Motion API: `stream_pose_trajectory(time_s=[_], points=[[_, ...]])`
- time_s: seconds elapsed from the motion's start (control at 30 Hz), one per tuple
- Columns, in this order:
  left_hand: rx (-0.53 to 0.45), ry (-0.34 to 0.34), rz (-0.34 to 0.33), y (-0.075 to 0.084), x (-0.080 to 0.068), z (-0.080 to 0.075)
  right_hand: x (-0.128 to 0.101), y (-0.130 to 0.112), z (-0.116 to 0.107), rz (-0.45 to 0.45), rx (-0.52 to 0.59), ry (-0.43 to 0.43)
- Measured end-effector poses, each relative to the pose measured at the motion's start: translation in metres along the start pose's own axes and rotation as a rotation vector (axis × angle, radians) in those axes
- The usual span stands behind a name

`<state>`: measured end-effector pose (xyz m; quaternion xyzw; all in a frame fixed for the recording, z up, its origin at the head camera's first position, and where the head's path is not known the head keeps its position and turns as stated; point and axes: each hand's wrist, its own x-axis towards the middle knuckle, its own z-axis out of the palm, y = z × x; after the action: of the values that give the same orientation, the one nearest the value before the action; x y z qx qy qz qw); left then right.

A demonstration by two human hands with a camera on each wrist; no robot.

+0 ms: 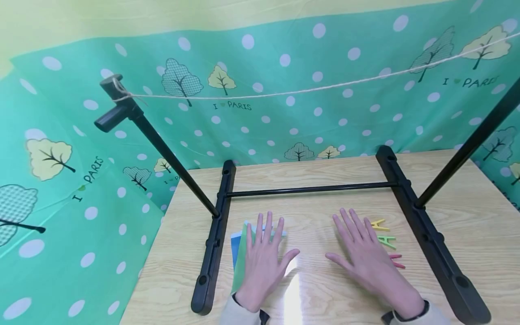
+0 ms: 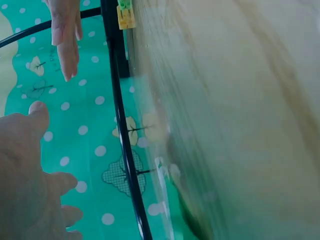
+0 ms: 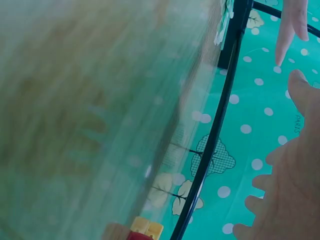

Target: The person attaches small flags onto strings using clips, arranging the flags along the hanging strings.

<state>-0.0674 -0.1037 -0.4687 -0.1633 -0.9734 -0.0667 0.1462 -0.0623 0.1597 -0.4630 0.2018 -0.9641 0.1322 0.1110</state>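
My left hand (image 1: 263,262) is spread palm down above a green sheet (image 1: 239,266) and a blue sheet (image 1: 234,248), covering part of them. Whether they are cloth or paper I cannot tell. On the other side, my right hand (image 1: 365,257) is also spread flat, fingers straight, holding nothing. Beside it on the table lie a yellow clothespin (image 1: 379,224), a green clothespin (image 1: 387,241) and a pink-red clothespin (image 1: 398,261), the last partly hidden by the hand. Both wrist views show the hands raised off the tabletop.
A black stand surrounds the hands, with a left foot (image 1: 213,243), a right foot (image 1: 430,239) and a low crossbar (image 1: 313,189) between. From the tilted left post (image 1: 174,162) a white string (image 1: 304,91) runs rightward. Green patterned fabric (image 1: 276,126) hangs behind the wooden table (image 1: 308,289).
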Motion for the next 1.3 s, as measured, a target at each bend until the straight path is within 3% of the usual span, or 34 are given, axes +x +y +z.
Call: stream_pose_trajectory(time_s=[0.37,0.7,1.0,1.1,1.3], points=[[-0.013,-0.013,0.000,-0.007,0.008,-0.013,0.007,0.012,-0.009,0.004,0.025,-0.034],[-0.099,-0.024,0.004,-0.025,0.014,-0.022,0.011,0.025,-0.019,-0.031,0.046,-0.007],[-0.138,-0.019,0.030,-0.040,0.016,-0.030,0.013,0.034,-0.028,0.010,0.108,-0.024],[-0.175,-0.032,0.033,-0.046,0.016,-0.032,0.014,0.036,-0.031,0.037,0.126,-0.033],[-0.338,-0.059,0.013,-0.057,0.018,-0.036,0.013,0.042,-0.037,0.060,0.154,-0.034]])
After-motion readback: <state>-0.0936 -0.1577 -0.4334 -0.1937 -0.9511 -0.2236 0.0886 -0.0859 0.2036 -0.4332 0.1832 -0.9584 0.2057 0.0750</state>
